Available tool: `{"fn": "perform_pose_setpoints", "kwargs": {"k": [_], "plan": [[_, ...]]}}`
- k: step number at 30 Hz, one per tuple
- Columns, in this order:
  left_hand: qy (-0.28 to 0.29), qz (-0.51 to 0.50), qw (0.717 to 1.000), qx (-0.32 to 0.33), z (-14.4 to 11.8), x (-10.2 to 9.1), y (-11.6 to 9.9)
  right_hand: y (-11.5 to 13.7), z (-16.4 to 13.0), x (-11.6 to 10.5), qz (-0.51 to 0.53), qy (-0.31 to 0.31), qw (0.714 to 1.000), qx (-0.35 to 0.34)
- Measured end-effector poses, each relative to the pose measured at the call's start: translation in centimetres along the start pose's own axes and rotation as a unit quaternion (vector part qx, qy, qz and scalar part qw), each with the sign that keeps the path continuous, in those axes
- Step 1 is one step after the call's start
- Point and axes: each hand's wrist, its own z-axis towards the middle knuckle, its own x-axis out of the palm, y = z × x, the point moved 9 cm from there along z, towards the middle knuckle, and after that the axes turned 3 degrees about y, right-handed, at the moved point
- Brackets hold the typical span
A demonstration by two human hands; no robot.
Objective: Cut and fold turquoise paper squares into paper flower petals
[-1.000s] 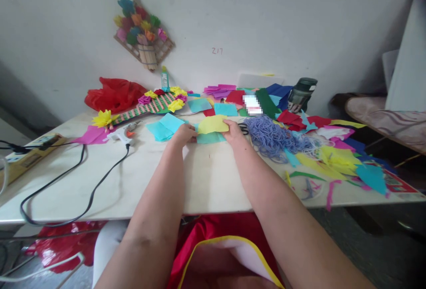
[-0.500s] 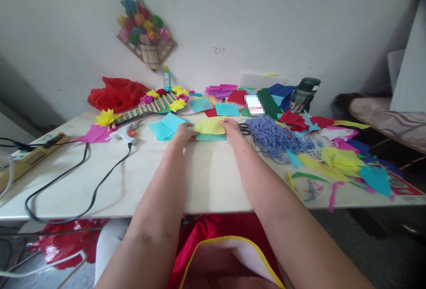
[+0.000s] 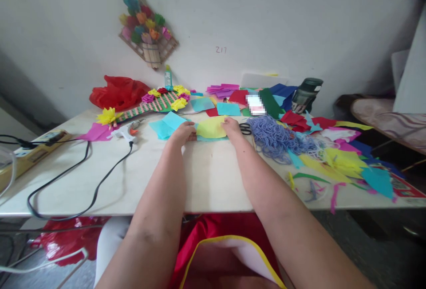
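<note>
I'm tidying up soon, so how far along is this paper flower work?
Done: a striped board already carries paper flowers. In hand: the left hand and right hand press a yellow sheet onto a teal one. Left: many loose coloured sheets and purple cord lie unused.

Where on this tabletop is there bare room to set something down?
Bare: the near strip of the table between the forearms, and left of the left hand up to the black cord. Crowded: right of the right hand, purple yarn and paper scraps; the back edge holds paper squares.
</note>
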Motion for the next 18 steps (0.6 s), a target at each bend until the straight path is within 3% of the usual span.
{"fn": "perform_pose_setpoints", "kwargs": {"k": [8,14,18], "plan": [[0.006,0.01,1.0,0.002,-0.5,0.4,-0.3,1.2,-0.5,0.4,-0.035,0.036,0.998,-0.029],[0.02,0.007,1.0,0.002,-0.5,0.7,-0.3,0.8,-0.2,0.4,-0.055,0.049,0.997,-0.027],[0.0,0.004,1.0,0.01,-0.1,0.3,-0.2,0.6,-0.1,0.5,-0.069,0.053,0.996,-0.024]]}}
